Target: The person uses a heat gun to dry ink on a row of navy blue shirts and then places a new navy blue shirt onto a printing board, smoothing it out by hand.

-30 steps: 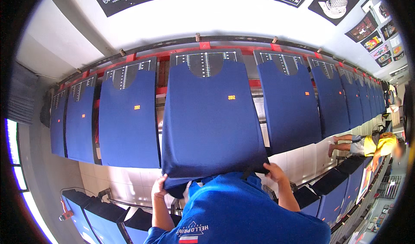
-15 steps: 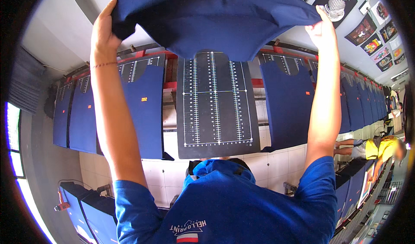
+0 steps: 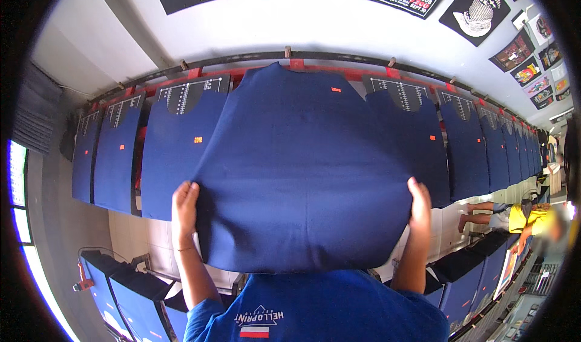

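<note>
A navy fabric shirt panel with a small orange print near its far right lies spread in front of me, over the printing board that it now hides. My left hand is closed on its left edge, and my right hand grips the right edge at about the same height. Between the hands the cloth sags in soft folds, and its near edge hangs close to my chest. The far end reaches up to the red rail. Fingers behind the cloth are hidden; only the outer parts of both hands show.
Boards with navy panels stand in a row on both sides, such as the left board and the right board. A red rail runs behind them. Behind me is another row of panels. A person in yellow works at the right.
Both hands have come down and toward me from high up, drawing the navy panel over the bare dark board. The panel was lifted and bunched; now it is stretched out flatter.
</note>
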Available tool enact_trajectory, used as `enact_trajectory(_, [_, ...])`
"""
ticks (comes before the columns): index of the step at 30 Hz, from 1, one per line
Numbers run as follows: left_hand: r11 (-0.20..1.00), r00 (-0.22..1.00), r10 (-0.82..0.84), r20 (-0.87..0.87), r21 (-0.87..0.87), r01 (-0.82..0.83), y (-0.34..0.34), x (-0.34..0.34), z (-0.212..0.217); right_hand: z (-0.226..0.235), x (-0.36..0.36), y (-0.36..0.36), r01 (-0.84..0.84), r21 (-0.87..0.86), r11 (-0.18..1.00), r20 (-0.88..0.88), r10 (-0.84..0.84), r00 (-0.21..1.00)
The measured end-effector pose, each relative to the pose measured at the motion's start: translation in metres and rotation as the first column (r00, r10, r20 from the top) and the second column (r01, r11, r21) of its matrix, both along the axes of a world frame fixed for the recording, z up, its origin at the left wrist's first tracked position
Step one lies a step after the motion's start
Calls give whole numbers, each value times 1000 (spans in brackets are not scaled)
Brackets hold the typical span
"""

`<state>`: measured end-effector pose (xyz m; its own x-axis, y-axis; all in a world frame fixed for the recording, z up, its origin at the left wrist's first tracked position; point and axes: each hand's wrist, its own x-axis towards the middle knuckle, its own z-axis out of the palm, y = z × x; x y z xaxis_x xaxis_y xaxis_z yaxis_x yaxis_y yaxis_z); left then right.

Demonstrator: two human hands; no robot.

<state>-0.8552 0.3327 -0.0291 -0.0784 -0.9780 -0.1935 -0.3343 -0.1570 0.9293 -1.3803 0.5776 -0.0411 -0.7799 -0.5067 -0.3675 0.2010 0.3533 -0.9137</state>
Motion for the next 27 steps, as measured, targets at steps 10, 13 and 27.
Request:
enact_trajectory(10, [990, 991, 102, 88, 84, -109, 114, 23, -210, -151, 43, 99, -138, 297, 945, 416, 2, 909])
enact_trajectory(13, [973, 986, 135, 93, 173, -150, 139, 41, -229, -158, 51, 118, -179, 371, 911, 426, 4, 905])
enact_trajectory(27, [977, 846, -96, 525, 213, -21, 214, 75, -261, -176, 58, 165, -313, 543, 779, 435, 58, 898])
